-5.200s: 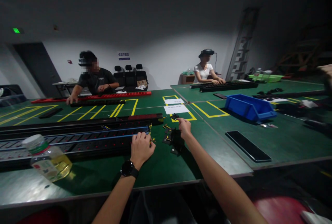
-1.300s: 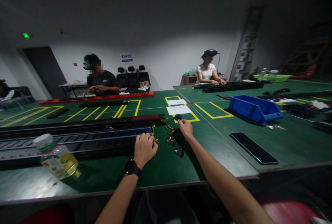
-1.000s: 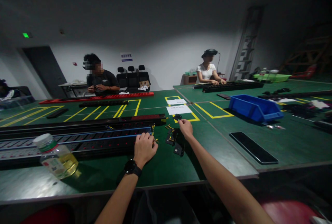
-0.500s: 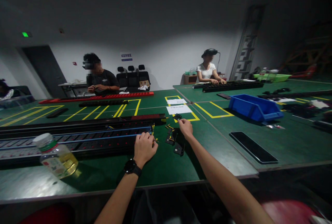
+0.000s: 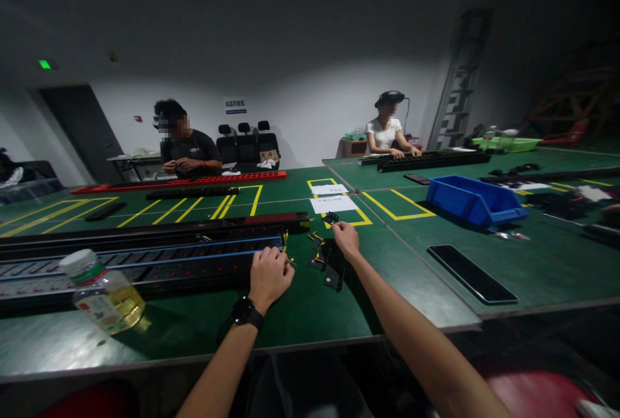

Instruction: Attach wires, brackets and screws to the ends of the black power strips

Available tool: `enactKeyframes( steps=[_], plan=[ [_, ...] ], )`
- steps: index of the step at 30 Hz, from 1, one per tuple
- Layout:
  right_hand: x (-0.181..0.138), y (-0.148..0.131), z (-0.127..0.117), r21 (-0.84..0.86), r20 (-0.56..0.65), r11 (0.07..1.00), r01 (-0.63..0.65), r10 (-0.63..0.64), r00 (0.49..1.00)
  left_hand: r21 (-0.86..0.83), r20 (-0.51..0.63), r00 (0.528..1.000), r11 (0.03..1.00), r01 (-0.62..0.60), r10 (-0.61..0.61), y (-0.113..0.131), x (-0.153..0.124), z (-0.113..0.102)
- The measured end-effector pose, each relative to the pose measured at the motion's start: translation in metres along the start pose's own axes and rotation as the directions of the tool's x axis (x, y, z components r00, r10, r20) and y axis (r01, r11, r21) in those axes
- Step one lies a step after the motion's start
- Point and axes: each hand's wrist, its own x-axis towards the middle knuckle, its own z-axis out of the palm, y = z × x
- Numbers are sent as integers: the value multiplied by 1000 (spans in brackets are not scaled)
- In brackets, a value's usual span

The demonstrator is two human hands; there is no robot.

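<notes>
At the right end of a long black rail (image 5: 194, 274) with blue strips, my left hand (image 5: 270, 276) is closed, fingers curled down. A small yellow tip shows by its fingertips, but I cannot make out what it grips. My right hand (image 5: 345, 238) reaches farther forward with its fingers pinched together, right beside some small black parts (image 5: 331, 218). Whatever lies between those fingers is hidden. Between the hands are several small yellow-and-black pieces (image 5: 317, 241) and flat black plates, one of them a black plate with a pale spot (image 5: 332, 278).
A bottle of yellow liquid (image 5: 109, 295) stands at the left front. To the right are a phone (image 5: 472, 274) and a blue bin (image 5: 475, 201). White paper labels (image 5: 333, 204) and a red rail (image 5: 179, 182) lie farther back. Two people work across the table.
</notes>
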Motion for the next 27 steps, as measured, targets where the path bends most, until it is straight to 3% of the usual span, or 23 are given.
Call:
enactKeyframes(
  steps=[27],
  plan=[
    [-2,-3,-2,-18,18,1000,-7,8,1000,1,-1,1000,1000,7,-7,0,0,1]
  ],
)
